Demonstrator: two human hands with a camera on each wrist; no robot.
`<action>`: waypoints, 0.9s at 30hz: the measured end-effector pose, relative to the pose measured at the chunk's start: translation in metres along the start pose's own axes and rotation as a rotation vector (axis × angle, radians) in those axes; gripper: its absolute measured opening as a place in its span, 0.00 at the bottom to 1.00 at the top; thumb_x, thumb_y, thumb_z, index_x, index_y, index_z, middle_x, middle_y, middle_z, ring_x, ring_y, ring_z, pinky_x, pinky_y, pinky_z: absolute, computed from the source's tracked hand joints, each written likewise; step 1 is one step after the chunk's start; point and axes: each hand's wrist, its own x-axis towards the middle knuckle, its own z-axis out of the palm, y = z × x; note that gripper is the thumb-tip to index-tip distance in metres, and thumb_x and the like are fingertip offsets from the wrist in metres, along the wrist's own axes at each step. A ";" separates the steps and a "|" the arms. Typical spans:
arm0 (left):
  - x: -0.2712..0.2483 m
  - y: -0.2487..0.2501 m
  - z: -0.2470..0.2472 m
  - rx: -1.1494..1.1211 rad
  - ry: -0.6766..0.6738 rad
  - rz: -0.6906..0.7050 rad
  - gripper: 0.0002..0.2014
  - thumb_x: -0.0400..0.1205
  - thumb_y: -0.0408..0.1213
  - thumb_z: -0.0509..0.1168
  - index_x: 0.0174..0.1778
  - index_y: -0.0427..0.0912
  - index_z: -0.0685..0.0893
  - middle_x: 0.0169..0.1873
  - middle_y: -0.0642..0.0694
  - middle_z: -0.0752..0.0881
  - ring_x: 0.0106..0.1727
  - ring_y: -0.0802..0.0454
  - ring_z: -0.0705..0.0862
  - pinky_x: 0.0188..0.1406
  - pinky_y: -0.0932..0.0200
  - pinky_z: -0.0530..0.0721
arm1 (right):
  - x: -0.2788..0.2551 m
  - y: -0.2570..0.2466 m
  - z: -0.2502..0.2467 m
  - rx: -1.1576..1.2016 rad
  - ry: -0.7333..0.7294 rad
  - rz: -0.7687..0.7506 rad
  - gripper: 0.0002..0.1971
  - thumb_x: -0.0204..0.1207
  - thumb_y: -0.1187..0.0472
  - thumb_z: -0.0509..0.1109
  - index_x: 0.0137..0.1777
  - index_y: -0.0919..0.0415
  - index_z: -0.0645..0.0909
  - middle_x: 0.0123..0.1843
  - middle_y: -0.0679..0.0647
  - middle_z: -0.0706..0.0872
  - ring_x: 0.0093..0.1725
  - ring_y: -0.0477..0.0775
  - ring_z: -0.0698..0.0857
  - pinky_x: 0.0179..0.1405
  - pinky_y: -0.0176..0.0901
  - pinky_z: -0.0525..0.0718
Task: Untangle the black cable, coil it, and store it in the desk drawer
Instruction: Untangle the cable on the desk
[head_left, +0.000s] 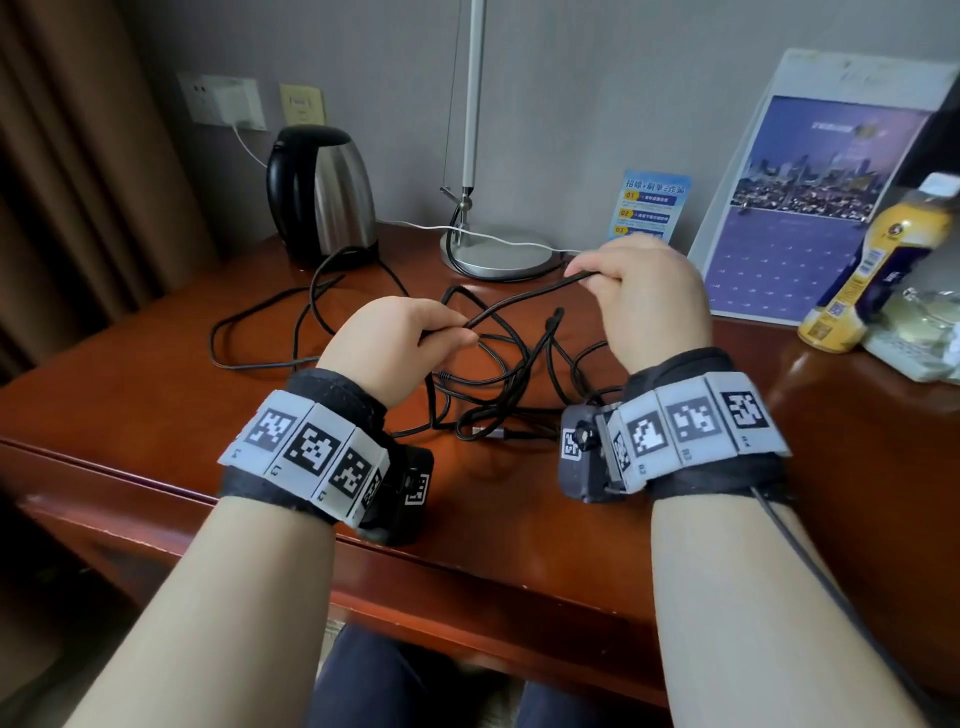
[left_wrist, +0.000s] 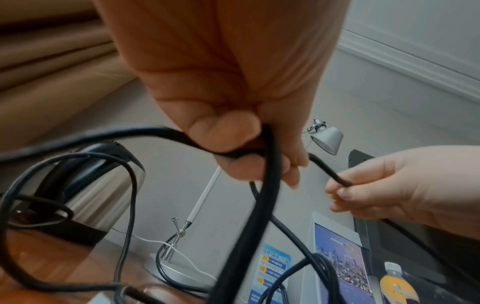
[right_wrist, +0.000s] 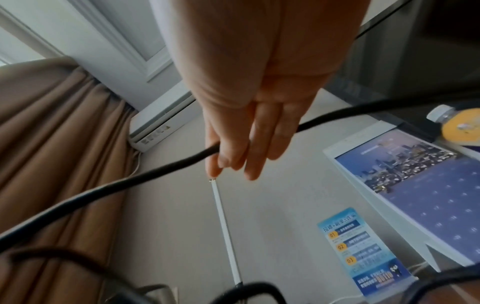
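A long black cable (head_left: 498, 358) lies in a loose tangle on the red-brown desk (head_left: 156, 364). My left hand (head_left: 410, 338) pinches a strand of it above the tangle; its fingers (left_wrist: 233, 144) curl round the cable (left_wrist: 249, 205). My right hand (head_left: 639, 291), farther right and higher, pinches the same strand, which runs taut between the two hands. In the right wrist view the cable (right_wrist: 130, 181) passes between thumb and fingers (right_wrist: 228, 156). No drawer shows in any view.
A steel kettle (head_left: 322, 197) stands at the back left with its own black cord. A desk lamp base (head_left: 493, 254) with a white wire sits behind the tangle. A blue card (head_left: 649, 208), a calendar (head_left: 810, 208) and a yellow bottle (head_left: 878, 270) stand on the right.
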 end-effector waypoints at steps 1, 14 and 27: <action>0.000 0.000 0.000 0.022 -0.009 0.004 0.10 0.82 0.42 0.64 0.50 0.43 0.88 0.29 0.54 0.81 0.26 0.66 0.77 0.30 0.79 0.73 | 0.002 0.003 -0.001 0.001 0.018 0.000 0.12 0.79 0.65 0.64 0.53 0.53 0.88 0.58 0.52 0.83 0.59 0.52 0.79 0.56 0.36 0.71; 0.007 0.008 0.005 0.075 0.005 0.013 0.11 0.82 0.43 0.62 0.53 0.46 0.89 0.38 0.51 0.86 0.45 0.50 0.85 0.52 0.56 0.81 | -0.007 -0.020 0.013 -0.073 -0.348 -0.204 0.12 0.79 0.54 0.65 0.59 0.47 0.85 0.59 0.48 0.82 0.62 0.50 0.77 0.58 0.43 0.75; 0.007 0.010 0.011 0.052 0.088 -0.025 0.13 0.81 0.45 0.64 0.55 0.44 0.88 0.43 0.46 0.88 0.48 0.48 0.84 0.51 0.56 0.80 | -0.011 -0.006 0.009 -0.174 -0.401 -0.139 0.14 0.78 0.47 0.64 0.62 0.43 0.82 0.60 0.46 0.81 0.65 0.53 0.73 0.63 0.48 0.74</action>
